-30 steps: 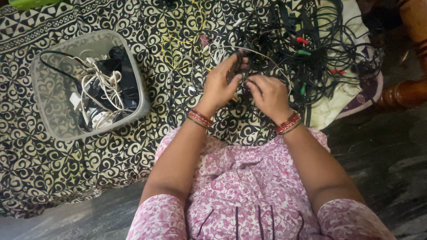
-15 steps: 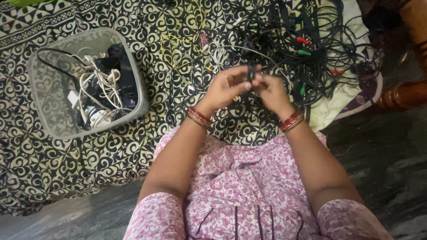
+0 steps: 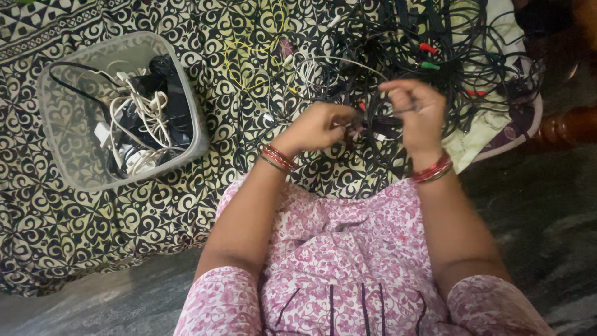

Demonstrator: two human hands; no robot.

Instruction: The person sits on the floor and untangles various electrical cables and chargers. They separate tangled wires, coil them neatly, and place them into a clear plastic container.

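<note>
My left hand (image 3: 320, 126) pinches the plug end of a thin black cable (image 3: 373, 121) just above the patterned cloth. My right hand (image 3: 416, 112) is raised a little to the right, fingers curled around the same black cable, which stretches between the two hands. Behind them lies a big tangle of black cables (image 3: 435, 56) with red and green plugs. Red bangles sit on both wrists.
A clear plastic tub (image 3: 65, 112) with white and black cords and chargers stands at the left on the black-and-cream patterned cloth (image 3: 74, 224). A yellow wire (image 3: 249, 59) and white cables lie behind my hands. A wooden furniture leg (image 3: 569, 124) is at the right; grey floor in front.
My hands were close together on the cable; now the right hand has lifted and pulled away to the right, drawing the black cable out between them. The view shifted slightly.
</note>
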